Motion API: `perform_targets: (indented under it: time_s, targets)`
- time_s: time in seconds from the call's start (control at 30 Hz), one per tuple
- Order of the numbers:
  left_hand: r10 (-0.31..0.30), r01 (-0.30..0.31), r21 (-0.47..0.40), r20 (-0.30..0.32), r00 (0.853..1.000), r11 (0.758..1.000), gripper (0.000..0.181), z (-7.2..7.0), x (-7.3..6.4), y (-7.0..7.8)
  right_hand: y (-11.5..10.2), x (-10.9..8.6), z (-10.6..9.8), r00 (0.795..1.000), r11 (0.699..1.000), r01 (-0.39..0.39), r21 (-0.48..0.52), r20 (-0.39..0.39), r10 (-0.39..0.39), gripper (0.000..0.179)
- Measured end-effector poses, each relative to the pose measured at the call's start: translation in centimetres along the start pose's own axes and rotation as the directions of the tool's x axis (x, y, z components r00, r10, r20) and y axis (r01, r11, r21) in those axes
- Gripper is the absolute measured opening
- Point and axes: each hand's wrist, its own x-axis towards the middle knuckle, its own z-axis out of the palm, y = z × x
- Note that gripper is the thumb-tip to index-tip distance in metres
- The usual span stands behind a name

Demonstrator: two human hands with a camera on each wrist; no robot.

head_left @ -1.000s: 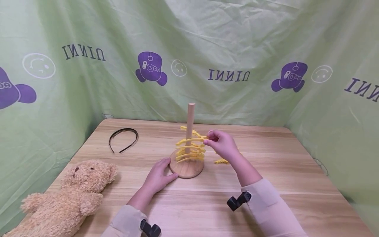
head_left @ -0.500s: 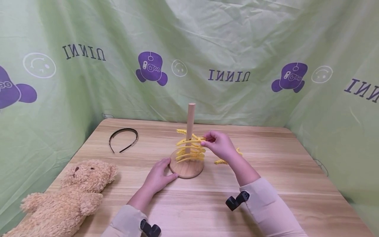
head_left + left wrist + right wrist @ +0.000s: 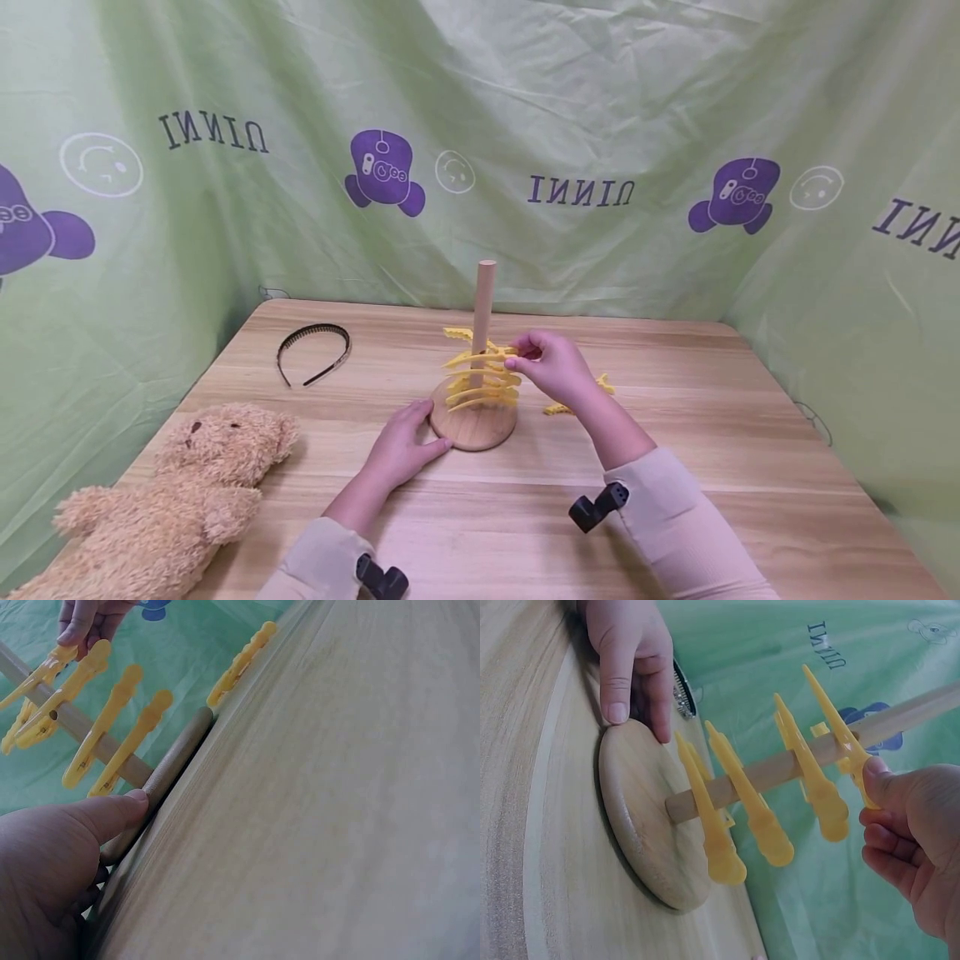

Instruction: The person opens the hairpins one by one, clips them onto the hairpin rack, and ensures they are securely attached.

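Observation:
A wooden stand has a round base (image 3: 474,432) and an upright post (image 3: 485,300). Three yellow alligator hair clips, such as the lowest one (image 3: 717,844), are clamped across the post one above another. My right hand (image 3: 557,367) pinches the rear end of a fourth-level, topmost yellow hair clip (image 3: 831,706) between thumb and fingers. That clip's jaws lie spread, one on either side of the post. My left hand (image 3: 402,446) grips the left rim of the base, thumb at the front edge and fingers round the side.
More yellow hair clips (image 3: 558,409) lie on the wooden table (image 3: 712,450), partly behind the right forearm. A black toothed headband (image 3: 313,327) lies at the back left. A plush teddy bear (image 3: 161,517) lies at the front left. Green printed cloth (image 3: 600,100) surrounds the table.
My right hand has shifted slightly left, bringing the topmost clip further across the post. The left hand stays at the base.

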Motion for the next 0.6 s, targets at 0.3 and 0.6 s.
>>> perform_targets:
  time_s: [0.3, 0.6]
  targets:
    - [-0.005, 0.005, 0.001, 0.001, 1.000, 1.000, 0.074, -0.10, -0.02, 0.18, 0.34, -0.07, -0.15, 1.000, 1.000, 0.018, -0.009, -0.002, -0.018, 0.022]
    - [-0.013, 0.013, -0.002, 0.008, 1.000, 1.000, 0.073, -0.05, 0.01, 0.22, 0.72, -0.14, -0.40, 0.999, 1.000, 0.026, 0.013, 0.040, -0.026, 0.026]
